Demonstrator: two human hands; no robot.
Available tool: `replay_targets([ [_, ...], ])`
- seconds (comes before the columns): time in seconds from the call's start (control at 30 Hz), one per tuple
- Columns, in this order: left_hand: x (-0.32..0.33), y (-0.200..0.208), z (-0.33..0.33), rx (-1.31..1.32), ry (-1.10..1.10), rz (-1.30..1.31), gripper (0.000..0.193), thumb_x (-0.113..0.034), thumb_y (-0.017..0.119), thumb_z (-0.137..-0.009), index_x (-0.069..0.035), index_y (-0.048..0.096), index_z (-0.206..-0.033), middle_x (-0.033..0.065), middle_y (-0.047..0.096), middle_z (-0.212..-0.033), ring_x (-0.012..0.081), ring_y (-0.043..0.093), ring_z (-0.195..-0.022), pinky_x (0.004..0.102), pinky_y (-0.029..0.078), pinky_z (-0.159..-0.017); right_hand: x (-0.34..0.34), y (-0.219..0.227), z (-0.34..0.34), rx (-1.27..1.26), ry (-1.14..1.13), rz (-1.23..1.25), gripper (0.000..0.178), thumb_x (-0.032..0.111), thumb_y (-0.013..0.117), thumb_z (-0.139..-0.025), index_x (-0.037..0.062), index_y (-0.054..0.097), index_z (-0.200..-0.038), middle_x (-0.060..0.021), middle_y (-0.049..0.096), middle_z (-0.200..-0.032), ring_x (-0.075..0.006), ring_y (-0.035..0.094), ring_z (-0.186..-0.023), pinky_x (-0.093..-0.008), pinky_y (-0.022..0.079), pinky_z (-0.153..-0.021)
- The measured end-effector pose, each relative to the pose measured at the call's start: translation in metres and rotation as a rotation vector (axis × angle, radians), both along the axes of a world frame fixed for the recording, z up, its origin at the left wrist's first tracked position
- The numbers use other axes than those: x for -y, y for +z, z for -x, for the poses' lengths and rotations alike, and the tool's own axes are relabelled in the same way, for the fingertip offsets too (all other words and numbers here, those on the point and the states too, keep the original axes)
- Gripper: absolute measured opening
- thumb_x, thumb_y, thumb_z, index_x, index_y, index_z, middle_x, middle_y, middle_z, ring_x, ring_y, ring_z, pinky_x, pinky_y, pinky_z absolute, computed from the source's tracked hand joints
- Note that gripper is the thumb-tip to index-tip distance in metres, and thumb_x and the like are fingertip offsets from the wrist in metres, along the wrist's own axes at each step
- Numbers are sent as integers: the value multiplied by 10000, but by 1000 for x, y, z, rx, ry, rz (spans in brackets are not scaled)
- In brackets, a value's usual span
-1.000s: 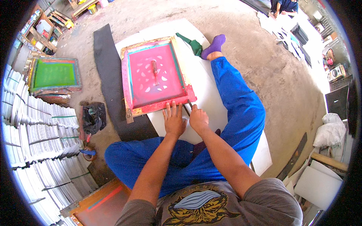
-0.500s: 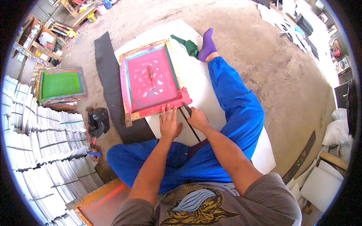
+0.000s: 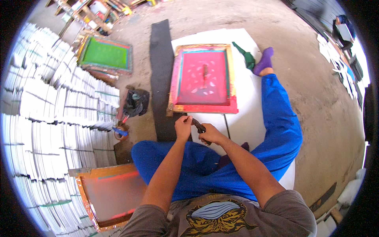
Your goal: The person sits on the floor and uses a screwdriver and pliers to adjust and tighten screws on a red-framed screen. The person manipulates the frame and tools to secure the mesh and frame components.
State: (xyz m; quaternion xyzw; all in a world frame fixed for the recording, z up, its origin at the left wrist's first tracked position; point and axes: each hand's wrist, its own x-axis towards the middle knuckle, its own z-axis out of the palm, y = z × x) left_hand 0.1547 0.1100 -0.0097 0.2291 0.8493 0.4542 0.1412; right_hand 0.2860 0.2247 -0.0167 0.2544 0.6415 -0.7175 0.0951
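My right hand (image 3: 212,134) grips dark, worn pliers (image 3: 198,125), tilted with their jaws toward my left hand. The fingers of my left hand (image 3: 184,128) are pinched at the jaws; anything between them is too small to make out. Just beyond both hands lies a wooden screen-printing frame (image 3: 205,109) with pink mesh, its near edge smeared pink. A screwdriver with a brown handle (image 3: 205,71) rests on the mesh. Under the frame are large white sheets (image 3: 248,106).
A dark strip (image 3: 161,67) lies left of the frame. Further left are a green screen (image 3: 106,53), a black bag (image 3: 136,102), a tape roll (image 3: 121,133) and tall stacks of white sheets (image 3: 43,146). Another framed screen (image 3: 114,193) lies by my left knee. Green cloth (image 3: 245,56) lies near my foot.
My left hand has left the frame's near edge and now pinches at the pliers' jaws. My right hand has drawn the pliers back from the frame's corner. The view has swung left.
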Motion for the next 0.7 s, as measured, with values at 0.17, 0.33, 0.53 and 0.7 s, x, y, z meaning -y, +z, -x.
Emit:
replay_targets([
  [0.17, 59, -7, 40, 187, 220, 34, 294, -250, 729, -927, 41, 731, -883, 82, 697, -752, 156, 618, -660, 343, 504, -653, 48, -1, 55, 7, 190, -43, 177, 104, 687, -889, 3, 593, -999, -107, 642, -690, -183, 625, -527, -329, 489, -441],
  [0.33, 78, -56, 65, 207, 432, 218, 317, -283, 784, -873, 31, 743, -872, 133, 737, -789, 231, 698, -707, 379, 535, -675, 61, 3, 81, 181, 231, 263, 360, 369, 589, -1013, 20, 607, -1101, -144, 704, -823, -222, 688, -632, -367, 566, -559],
  [0.53, 65, -50, 66, 328, 404, 343, 285, -275, 803, -837, 8, 773, -854, 201, 749, -860, 330, 744, -851, 431, 568, -767, 35, -21, 49, 228, 117, 145, 367, 415, 572, -1018, 53, 599, -1075, -107, 696, -867, -243, 696, -715, -394, 579, -595],
  [0.7, 65, -29, 54, 32, 317, 480, 275, -311, 792, -838, -54, 782, -938, 199, 750, -944, 377, 728, -905, 471, 569, -788, -8, 1, 0, 297, 33, -276, 363, 373, 598, -989, 11, 600, -959, -101, 649, -732, -224, 669, -635, -375, 540, -520],
])
